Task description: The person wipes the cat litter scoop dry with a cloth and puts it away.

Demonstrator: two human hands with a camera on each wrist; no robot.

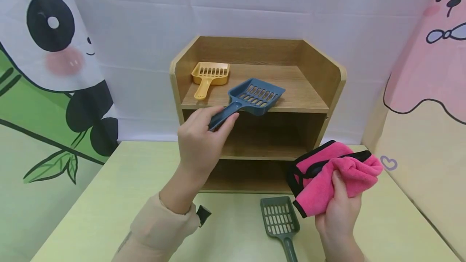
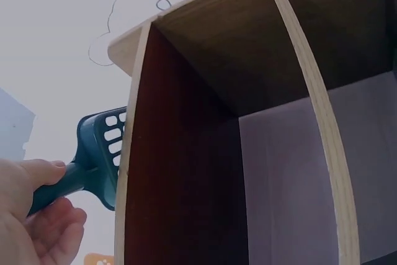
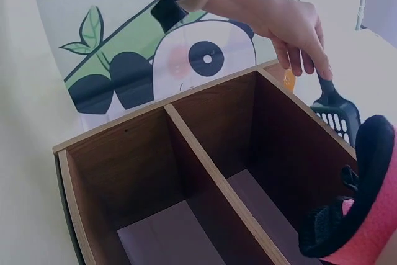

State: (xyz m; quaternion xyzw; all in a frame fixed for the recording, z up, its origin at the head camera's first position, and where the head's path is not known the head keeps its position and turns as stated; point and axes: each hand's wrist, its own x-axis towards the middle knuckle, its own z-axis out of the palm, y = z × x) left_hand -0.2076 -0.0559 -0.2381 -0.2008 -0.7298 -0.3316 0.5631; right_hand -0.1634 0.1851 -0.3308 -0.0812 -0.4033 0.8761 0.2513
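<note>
My left hand (image 1: pixel 201 136) pinches the handle of a blue slotted litter scoop (image 1: pixel 256 95), whose head is at the front edge of the wooden shelf unit's top (image 1: pixel 313 99). In the left wrist view the same scoop (image 2: pixel 99 147) is partly hidden behind a shelf board. A yellow litter scoop (image 1: pixel 211 74) lies on the top board to its left. My right hand (image 1: pixel 340 213) grips a bunched pink fleece cloth item with black trim (image 1: pixel 349 169), right of the shelf. A grey-green litter scoop (image 1: pixel 279 217) lies on the table between my forearms.
The wooden shelf unit has raised sides and back around its top, and two compartments below (image 1: pixel 262 175). It stands on a pale yellow table (image 1: pixel 145 173). Behind hangs a white cloth (image 1: pixel 145 31), with panda and pink cartoon prints at the sides.
</note>
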